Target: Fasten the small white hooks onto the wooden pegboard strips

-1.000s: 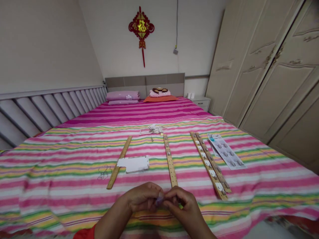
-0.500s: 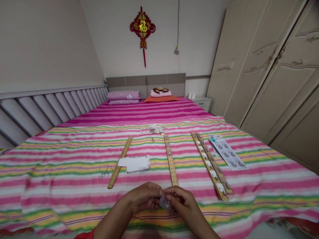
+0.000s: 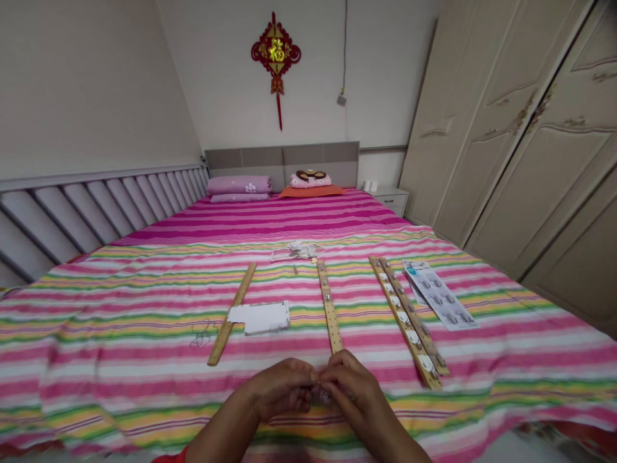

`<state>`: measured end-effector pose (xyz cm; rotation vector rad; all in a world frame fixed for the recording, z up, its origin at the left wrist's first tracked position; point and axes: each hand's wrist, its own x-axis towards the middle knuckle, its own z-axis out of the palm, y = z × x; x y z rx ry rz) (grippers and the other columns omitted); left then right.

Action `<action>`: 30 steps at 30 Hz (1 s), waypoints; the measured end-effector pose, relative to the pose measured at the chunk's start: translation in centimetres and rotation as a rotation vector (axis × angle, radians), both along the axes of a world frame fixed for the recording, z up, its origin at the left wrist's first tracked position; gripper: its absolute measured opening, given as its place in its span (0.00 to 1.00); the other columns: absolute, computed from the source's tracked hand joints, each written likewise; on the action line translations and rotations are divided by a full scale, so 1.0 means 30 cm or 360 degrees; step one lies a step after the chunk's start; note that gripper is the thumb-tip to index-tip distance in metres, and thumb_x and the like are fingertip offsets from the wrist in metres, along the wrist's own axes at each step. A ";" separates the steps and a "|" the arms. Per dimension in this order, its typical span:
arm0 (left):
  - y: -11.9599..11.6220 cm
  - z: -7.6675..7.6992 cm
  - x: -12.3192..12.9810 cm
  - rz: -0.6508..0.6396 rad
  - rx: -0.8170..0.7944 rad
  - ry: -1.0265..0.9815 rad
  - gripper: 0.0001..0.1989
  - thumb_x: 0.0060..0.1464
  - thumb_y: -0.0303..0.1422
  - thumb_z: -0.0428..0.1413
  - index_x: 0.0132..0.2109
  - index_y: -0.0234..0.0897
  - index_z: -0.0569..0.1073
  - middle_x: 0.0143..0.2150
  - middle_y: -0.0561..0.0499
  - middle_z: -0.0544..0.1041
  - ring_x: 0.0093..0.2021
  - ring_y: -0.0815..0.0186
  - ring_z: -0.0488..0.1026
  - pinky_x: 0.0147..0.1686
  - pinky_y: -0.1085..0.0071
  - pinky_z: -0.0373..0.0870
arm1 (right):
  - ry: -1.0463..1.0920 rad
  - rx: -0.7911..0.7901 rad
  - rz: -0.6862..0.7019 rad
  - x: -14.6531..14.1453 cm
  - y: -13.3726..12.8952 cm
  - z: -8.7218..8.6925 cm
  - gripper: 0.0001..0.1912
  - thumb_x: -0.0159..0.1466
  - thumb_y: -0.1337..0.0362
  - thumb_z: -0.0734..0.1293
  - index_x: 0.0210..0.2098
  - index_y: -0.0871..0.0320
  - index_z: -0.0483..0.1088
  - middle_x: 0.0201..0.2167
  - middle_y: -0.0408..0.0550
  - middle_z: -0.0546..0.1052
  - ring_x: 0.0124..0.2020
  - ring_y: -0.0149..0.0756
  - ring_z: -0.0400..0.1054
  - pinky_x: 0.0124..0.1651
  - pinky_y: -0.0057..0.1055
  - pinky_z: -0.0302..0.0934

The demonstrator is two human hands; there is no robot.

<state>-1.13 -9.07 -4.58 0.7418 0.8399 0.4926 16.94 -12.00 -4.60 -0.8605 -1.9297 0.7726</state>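
Observation:
Low in the middle of the view, my left hand [image 3: 285, 389] and my right hand [image 3: 351, 386] meet at their fingertips. Both are closed in a pinch on a small clear plastic bag [image 3: 324, 394], mostly covered by my fingers; what lies inside it is too small to make out. Just beyond my right hand lies a wooden strip with holes [image 3: 331, 321], several small metal pieces fixed along its far end. To the left, a white card [image 3: 263, 317] with ragged edges overlaps another wooden strip [image 3: 220, 344].
On the right lie two wooden strips [image 3: 403, 316] bearing white and metal pieces, beside a printed sheet [image 3: 444, 301]. Farther back is a heap of scraps [image 3: 303, 249]. Thin tangled thread [image 3: 203, 332] rests at left. Everything lies on a striped bedsheet [image 3: 120, 347].
Both hands have shifted slightly, with the right fingers a little higher and farther forward. Less of the plastic bag shows between them. The strips and card have stayed put.

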 end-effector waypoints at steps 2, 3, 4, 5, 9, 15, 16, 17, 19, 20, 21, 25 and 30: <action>-0.002 -0.005 0.001 0.0005 0.0002 0.0012 0.10 0.40 0.33 0.63 0.26 0.31 0.71 0.20 0.56 0.69 0.22 0.75 0.62 0.25 0.76 0.56 | -0.0087 0.0070 0.0011 0.002 -0.004 -0.001 0.09 0.64 0.69 0.58 0.36 0.55 0.70 0.32 0.47 0.66 0.35 0.34 0.65 0.36 0.29 0.60; -0.003 -0.007 0.002 0.0009 0.0006 0.0022 0.10 0.40 0.33 0.63 0.26 0.31 0.71 0.20 0.56 0.69 0.22 0.75 0.63 0.25 0.76 0.56 | -0.0126 0.0102 0.0011 0.002 -0.005 0.000 0.09 0.64 0.69 0.58 0.37 0.55 0.70 0.32 0.47 0.66 0.35 0.35 0.65 0.36 0.29 0.60; -0.004 -0.009 0.003 0.0019 0.0011 0.0031 0.10 0.40 0.33 0.63 0.26 0.31 0.71 0.20 0.56 0.69 0.22 0.75 0.63 0.25 0.76 0.57 | -0.0161 0.0129 0.0007 0.002 -0.007 0.000 0.09 0.64 0.69 0.58 0.37 0.55 0.70 0.33 0.47 0.66 0.35 0.35 0.65 0.36 0.29 0.60; -0.005 -0.010 0.005 0.0031 0.0015 0.0039 0.09 0.40 0.32 0.63 0.26 0.31 0.71 0.20 0.56 0.69 0.22 0.75 0.63 0.25 0.76 0.57 | -0.0192 0.0152 0.0002 0.003 -0.008 0.002 0.10 0.64 0.69 0.58 0.37 0.55 0.69 0.33 0.48 0.66 0.35 0.35 0.65 0.36 0.29 0.60; -0.007 -0.012 0.015 0.0045 0.0012 0.0057 0.10 0.39 0.33 0.63 0.25 0.31 0.72 0.20 0.56 0.69 0.22 0.75 0.63 0.25 0.76 0.58 | -0.0220 0.0247 -0.0032 0.001 -0.011 0.008 0.10 0.64 0.70 0.57 0.39 0.56 0.69 0.33 0.49 0.67 0.35 0.36 0.65 0.36 0.30 0.60; -0.011 -0.020 0.028 0.0007 -0.0031 0.0028 0.09 0.39 0.31 0.64 0.25 0.31 0.72 0.19 0.57 0.67 0.22 0.75 0.63 0.25 0.76 0.58 | -0.0127 0.0359 -0.0089 0.003 -0.022 0.018 0.10 0.63 0.71 0.58 0.39 0.55 0.68 0.33 0.50 0.68 0.35 0.38 0.64 0.36 0.32 0.61; -0.011 -0.018 0.029 -0.0002 -0.0032 0.0029 0.08 0.38 0.30 0.64 0.25 0.32 0.72 0.19 0.58 0.67 0.22 0.75 0.63 0.26 0.76 0.57 | -0.0092 0.0338 -0.0090 0.002 -0.026 0.021 0.10 0.64 0.71 0.57 0.39 0.55 0.68 0.33 0.50 0.68 0.35 0.38 0.64 0.36 0.32 0.61; -0.011 -0.015 0.031 -0.0012 -0.0035 0.0037 0.09 0.38 0.31 0.64 0.26 0.32 0.72 0.20 0.57 0.67 0.22 0.76 0.63 0.26 0.77 0.57 | -0.0045 0.0303 -0.0092 0.002 -0.029 0.025 0.10 0.64 0.71 0.57 0.39 0.55 0.68 0.33 0.50 0.67 0.35 0.37 0.64 0.36 0.32 0.62; -0.012 -0.004 0.034 -0.0025 -0.0036 0.0059 0.10 0.38 0.32 0.64 0.26 0.32 0.72 0.21 0.57 0.68 0.23 0.76 0.62 0.25 0.77 0.56 | 0.0073 0.0238 -0.0108 0.000 -0.033 0.033 0.10 0.64 0.71 0.57 0.38 0.55 0.68 0.33 0.49 0.67 0.35 0.37 0.65 0.36 0.32 0.62; -0.012 0.001 0.036 -0.0032 -0.0027 0.0071 0.10 0.38 0.33 0.64 0.26 0.31 0.72 0.22 0.56 0.69 0.23 0.76 0.62 0.25 0.77 0.56 | 0.0133 0.0223 -0.0119 0.000 -0.034 0.036 0.09 0.64 0.71 0.57 0.38 0.55 0.68 0.32 0.49 0.67 0.34 0.37 0.65 0.35 0.31 0.62; -0.011 0.005 0.039 -0.0038 -0.0007 0.0084 0.11 0.38 0.34 0.64 0.26 0.31 0.72 0.23 0.55 0.69 0.23 0.76 0.61 0.25 0.77 0.55 | 0.0188 0.0214 -0.0136 0.000 -0.032 0.039 0.09 0.64 0.71 0.57 0.37 0.55 0.68 0.32 0.48 0.67 0.34 0.36 0.65 0.35 0.31 0.62; -0.004 0.000 0.047 0.0011 0.0138 0.0236 0.13 0.36 0.36 0.63 0.24 0.31 0.70 0.20 0.55 0.68 0.21 0.75 0.60 0.24 0.75 0.54 | 0.0389 0.0189 -0.0293 0.013 -0.015 0.054 0.08 0.63 0.70 0.59 0.36 0.54 0.68 0.32 0.48 0.67 0.34 0.36 0.65 0.34 0.30 0.61; 0.038 -0.001 0.025 0.0217 0.0346 0.0342 0.11 0.40 0.37 0.58 0.24 0.33 0.68 0.20 0.56 0.68 0.21 0.75 0.60 0.24 0.76 0.54 | 0.0669 0.0074 -0.0478 0.058 0.030 0.070 0.04 0.62 0.68 0.63 0.33 0.55 0.70 0.33 0.48 0.68 0.37 0.38 0.64 0.38 0.32 0.60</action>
